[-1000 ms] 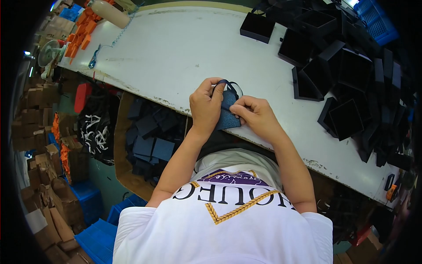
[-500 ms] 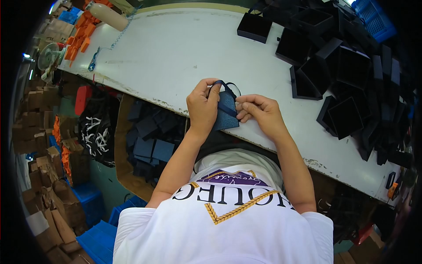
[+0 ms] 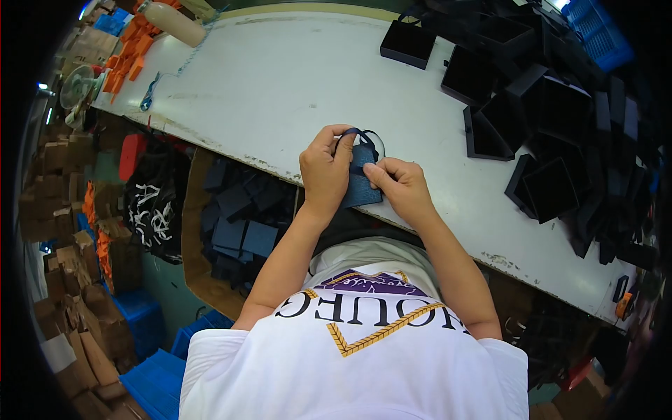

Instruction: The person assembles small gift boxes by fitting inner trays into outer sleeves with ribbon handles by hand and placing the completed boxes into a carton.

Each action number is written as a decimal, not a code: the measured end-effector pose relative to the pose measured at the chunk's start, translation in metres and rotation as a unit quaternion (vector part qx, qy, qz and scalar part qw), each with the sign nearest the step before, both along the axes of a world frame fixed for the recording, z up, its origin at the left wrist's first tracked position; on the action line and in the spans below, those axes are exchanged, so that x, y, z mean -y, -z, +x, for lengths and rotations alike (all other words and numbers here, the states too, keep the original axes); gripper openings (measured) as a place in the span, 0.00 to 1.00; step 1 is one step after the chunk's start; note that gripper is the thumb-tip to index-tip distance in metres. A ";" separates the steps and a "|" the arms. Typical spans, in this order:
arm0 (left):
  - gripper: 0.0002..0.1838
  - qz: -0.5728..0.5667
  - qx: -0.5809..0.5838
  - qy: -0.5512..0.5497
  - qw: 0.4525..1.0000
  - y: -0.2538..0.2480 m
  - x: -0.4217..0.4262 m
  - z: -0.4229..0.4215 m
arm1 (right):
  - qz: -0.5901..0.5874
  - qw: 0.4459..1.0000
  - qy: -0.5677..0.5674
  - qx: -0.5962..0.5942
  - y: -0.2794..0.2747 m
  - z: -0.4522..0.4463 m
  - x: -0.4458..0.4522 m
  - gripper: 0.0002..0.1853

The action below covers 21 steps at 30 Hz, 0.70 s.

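At the table's front edge, a small blue box (image 3: 362, 194) with a textured face stands between my hands. A dark blue ribbon (image 3: 373, 135) crosses the box and rises in loops above its top. My left hand (image 3: 325, 169) is closed at the box's left side, with thumb and forefinger pinching the ribbon near the top. My right hand (image 3: 402, 187) is closed too, its thumb pressed on the ribbon across the front of the box. The right fingertips behind the thumb are partly hidden.
Black open boxes (image 3: 490, 133) are heaped on the right of the white table (image 3: 245, 91). Below its edge at left, a carton (image 3: 192, 231) holds several blue boxes (image 3: 259, 238). A bottle (image 3: 171, 22), orange pieces (image 3: 129, 59) and a blue cord (image 3: 148, 94) lie far left.
My right hand has moved left from the box's right edge onto its front, its thumb now over the ribbon. My left hand keeps its pinch almost in place.
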<state>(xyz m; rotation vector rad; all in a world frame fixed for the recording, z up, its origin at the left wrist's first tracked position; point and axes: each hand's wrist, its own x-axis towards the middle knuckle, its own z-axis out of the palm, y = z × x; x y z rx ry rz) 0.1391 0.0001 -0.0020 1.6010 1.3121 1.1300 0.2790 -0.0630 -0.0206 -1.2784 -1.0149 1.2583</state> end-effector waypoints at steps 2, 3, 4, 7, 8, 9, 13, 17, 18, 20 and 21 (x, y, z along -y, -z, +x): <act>0.06 0.010 -0.020 -0.011 1.000 -0.001 0.000 0.000 | -0.015 1.000 0.009 0.015 -0.001 -0.002 -0.001 0.20; 0.06 0.011 -0.019 -0.008 1.000 0.000 0.000 0.000 | -0.023 0.999 0.014 0.025 0.000 -0.004 -0.002 0.21; 0.06 0.013 -0.017 -0.006 1.000 0.003 -0.001 0.000 | -0.031 0.999 0.018 0.034 0.001 -0.006 -0.003 0.21; 0.06 0.013 -0.024 -0.003 1.000 0.002 0.000 0.000 | -0.056 0.997 -0.008 0.052 -0.005 -0.003 -0.006 0.20; 0.05 0.012 -0.027 -0.002 1.000 0.001 0.001 0.001 | -0.064 0.996 -0.024 0.056 -0.007 0.000 -0.006 0.19; 0.05 0.013 -0.029 -0.002 0.999 0.001 0.001 0.001 | -0.048 0.997 -0.038 0.051 -0.007 0.004 -0.004 0.17; 0.05 0.002 -0.035 0.005 0.999 -0.001 0.002 0.001 | -0.043 0.993 -0.110 -0.016 -0.013 0.026 0.008 0.10; 0.05 -0.004 -0.036 0.009 0.999 -0.001 0.002 0.000 | -0.079 0.984 -0.143 -0.075 -0.015 0.036 0.011 0.09; 0.05 -0.007 -0.033 0.008 0.999 -0.002 0.002 0.000 | -0.077 0.985 -0.136 -0.073 -0.014 0.037 0.011 0.09; 0.05 -0.013 -0.026 0.007 1.000 -0.003 0.002 0.000 | -0.074 0.988 -0.120 -0.069 -0.010 0.039 0.010 0.09; 0.05 -0.005 -0.027 0.003 1.000 -0.002 0.001 0.001 | -0.076 0.989 -0.098 -0.077 -0.008 0.039 0.010 0.09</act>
